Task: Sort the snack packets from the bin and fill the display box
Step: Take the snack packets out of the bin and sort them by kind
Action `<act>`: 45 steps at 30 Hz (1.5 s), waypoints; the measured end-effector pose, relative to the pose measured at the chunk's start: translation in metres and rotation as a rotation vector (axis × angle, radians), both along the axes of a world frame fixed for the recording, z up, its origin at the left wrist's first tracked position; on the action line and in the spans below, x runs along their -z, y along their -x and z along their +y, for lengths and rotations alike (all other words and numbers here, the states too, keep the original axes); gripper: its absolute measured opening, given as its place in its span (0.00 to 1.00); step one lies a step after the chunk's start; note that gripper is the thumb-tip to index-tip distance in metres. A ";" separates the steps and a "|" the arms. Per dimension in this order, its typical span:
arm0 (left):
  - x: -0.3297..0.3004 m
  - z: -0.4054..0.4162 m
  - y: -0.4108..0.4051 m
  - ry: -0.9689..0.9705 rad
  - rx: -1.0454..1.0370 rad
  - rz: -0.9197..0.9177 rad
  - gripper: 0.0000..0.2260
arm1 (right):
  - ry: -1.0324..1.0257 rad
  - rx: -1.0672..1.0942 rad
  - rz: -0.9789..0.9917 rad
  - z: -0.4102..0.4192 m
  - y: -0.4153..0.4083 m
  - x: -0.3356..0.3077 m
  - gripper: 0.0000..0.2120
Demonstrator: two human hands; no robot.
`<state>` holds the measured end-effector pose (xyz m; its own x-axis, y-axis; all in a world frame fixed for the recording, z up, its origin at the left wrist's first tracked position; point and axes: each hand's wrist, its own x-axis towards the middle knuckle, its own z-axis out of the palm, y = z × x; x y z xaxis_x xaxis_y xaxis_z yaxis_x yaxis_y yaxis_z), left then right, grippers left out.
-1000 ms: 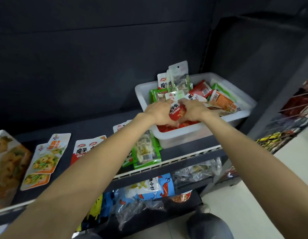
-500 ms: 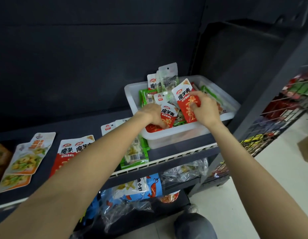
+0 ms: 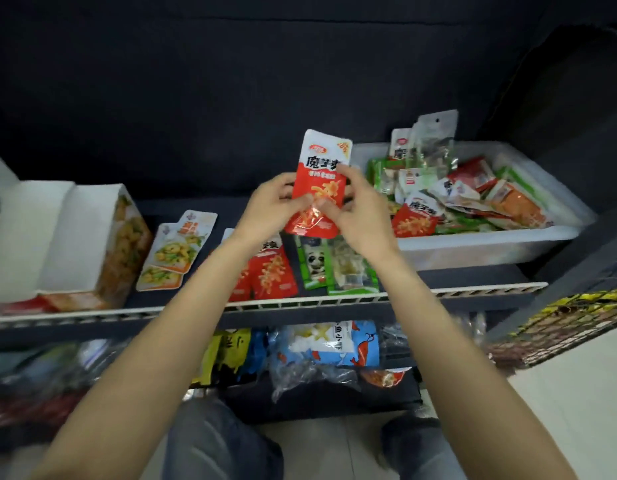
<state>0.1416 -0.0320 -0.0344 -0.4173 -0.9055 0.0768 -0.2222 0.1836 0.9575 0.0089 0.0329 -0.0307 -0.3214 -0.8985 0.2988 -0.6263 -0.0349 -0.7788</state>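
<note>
- Your left hand (image 3: 270, 204) and right hand (image 3: 357, 211) are both up in front of you, over the shelf (image 3: 438, 275), forearms angled in twd each other.
- Both pinch the same red snack packet (image 3: 319, 188): left thumb + fingers on its left edge, right fingers curled on its right edge and lower front. Pkt is upright, white top strip up, printed face twd you.
- It's held just left of the white bin (image 3: 490, 242), above the sorted piles, not touching them.
- Bin sits on the right of the shelf w/ a loose heap inside: red, green, orange and clear pkts, a couple standing up at the back-left corner.
- Red pile (image 3: 265, 271) lies flat on the shelf under your left wrist; green packets (image 3: 334, 268) lie just beside it to the right.
- Yellow-green packets (image 3: 177, 251) lie further left, overlapped, near the display box (image 3: 71, 237).
- Display box stands at the shelf's left end, stepped white top, printed side; can't tell what's inside.
- Lower shelf: blue bag (image 3: 329, 344) and clear wrapped bags, blurred.
</note>
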 end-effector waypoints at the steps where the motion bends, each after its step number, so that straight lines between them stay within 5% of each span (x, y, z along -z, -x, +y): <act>1: 0.009 -0.003 -0.019 0.011 -0.066 -0.060 0.20 | -0.060 -0.053 -0.005 -0.009 -0.016 0.009 0.27; 5: 0.047 -0.008 -0.073 -0.072 -0.220 -0.250 0.32 | -0.257 -0.114 0.031 -0.045 -0.067 0.049 0.23; 9: 0.064 -0.012 -0.091 0.012 -0.157 -0.530 0.25 | -0.409 -0.141 0.210 -0.066 -0.089 0.074 0.19; 13: 0.063 -0.019 -0.091 0.209 -0.066 -0.814 0.23 | -0.281 -0.144 0.290 -0.062 -0.081 0.062 0.14; 19: 0.014 -0.011 -0.039 0.763 -0.072 -0.514 0.15 | 0.076 -0.025 0.350 -0.021 -0.005 -0.007 0.10; 22: -0.003 -0.001 0.010 0.891 0.008 -0.384 0.12 | 0.001 0.153 0.419 -0.005 0.062 -0.024 0.11; 26: -0.007 -0.007 0.088 0.824 0.194 -0.495 0.13 | -0.486 0.238 0.486 0.000 0.143 -0.012 0.15; 29: -0.010 -0.021 0.141 0.600 0.361 -0.577 0.23 | -0.714 0.191 0.566 0.005 0.171 0.002 0.21; 32: -0.005 -0.030 0.177 0.475 0.463 -0.757 0.36 | -0.730 0.167 0.558 0.006 0.184 0.008 0.28; 36: 0.009 -0.035 0.201 0.420 0.528 -1.059 0.38 | -0.704 0.041 0.329 0.003 0.192 0.010 0.32; 40: 0.015 -0.039 0.206 0.416 0.492 -0.956 0.48 | -0.713 0.013 0.376 0.001 0.191 0.015 0.34; 42: 0.014 -0.037 0.203 0.368 0.454 -0.863 0.46 | -0.703 0.008 0.371 0.001 0.191 0.014 0.34; 45: 0.003 -0.029 0.195 0.411 0.370 -0.693 0.20 | -0.646 -0.003 0.272 0.007 0.188 0.008 0.29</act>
